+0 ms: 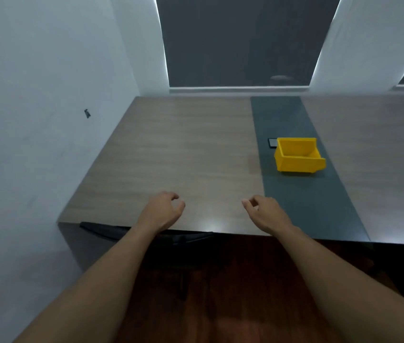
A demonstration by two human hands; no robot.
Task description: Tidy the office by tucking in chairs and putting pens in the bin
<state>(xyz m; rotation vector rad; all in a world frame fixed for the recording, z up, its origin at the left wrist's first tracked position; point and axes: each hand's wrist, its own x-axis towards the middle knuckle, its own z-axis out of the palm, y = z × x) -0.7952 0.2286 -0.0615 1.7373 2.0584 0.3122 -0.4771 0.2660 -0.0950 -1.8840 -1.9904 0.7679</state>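
A yellow plastic bin [299, 155] stands on the dark strip of the desk [171, 149], to the right of centre; nothing shows inside it. A black chair [126, 232] sits under the desk's front edge, with only its dark back showing below the tabletop. My left hand [163, 210] hovers over the desk's near edge above the chair, fingers loosely curled and holding nothing. My right hand [265, 211] hovers a little to the right, fingers likewise curled and apart, with nothing in it. No pen is visible.
A small black flat object [272, 142] lies just behind the bin's left side. A white wall [35, 120] runs along the desk's left side. A dark window [240, 40] is behind the desk. Reddish wooden floor [220, 305] lies below.
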